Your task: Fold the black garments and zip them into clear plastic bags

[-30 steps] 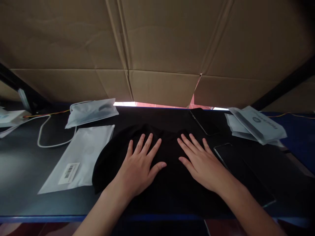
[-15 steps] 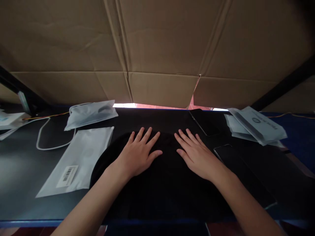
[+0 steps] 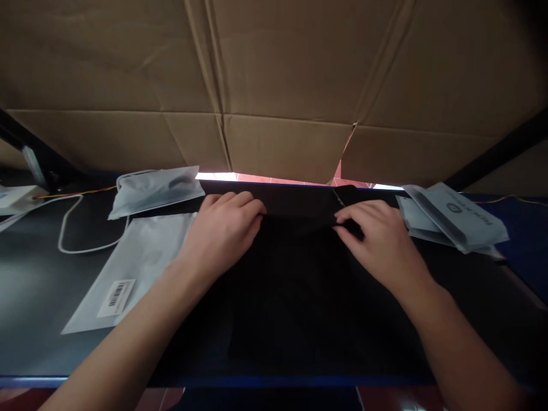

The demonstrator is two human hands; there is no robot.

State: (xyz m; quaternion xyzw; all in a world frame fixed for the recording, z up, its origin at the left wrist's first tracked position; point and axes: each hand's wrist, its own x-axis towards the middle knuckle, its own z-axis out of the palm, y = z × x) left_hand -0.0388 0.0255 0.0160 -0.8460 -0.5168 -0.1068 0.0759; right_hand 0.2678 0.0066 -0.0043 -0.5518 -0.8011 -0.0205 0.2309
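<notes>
Black cloth (image 3: pixel 295 285) lies on the dark table between my forearms, its outline hard to tell from the tabletop. My left hand (image 3: pixel 231 225) is closed on the far left part of the cloth, fingers curled and knuckles up. On the far right part, my right hand (image 3: pixel 374 237) pinches the cloth between thumb and fingers. A frosted bag with a barcode label (image 3: pixel 115 298) lies left of my left forearm, partly behind my hand. Just behind my right hand, a black phone (image 3: pixel 345 193) shows only in part.
Another frosted bag (image 3: pixel 156 191) and a white cable (image 3: pixel 64 228) lie at the far left, near a white box (image 3: pixel 19 200). Printed pouches (image 3: pixel 464 220) are stacked at the right. Brown cardboard (image 3: pixel 274 63) hangs behind the table's far edge.
Both hands were flat with fingers spread; now their fingers are curled in on the cloth. They have moved farther away and apart, and the cloth reaches farther back and right, over the phones.
</notes>
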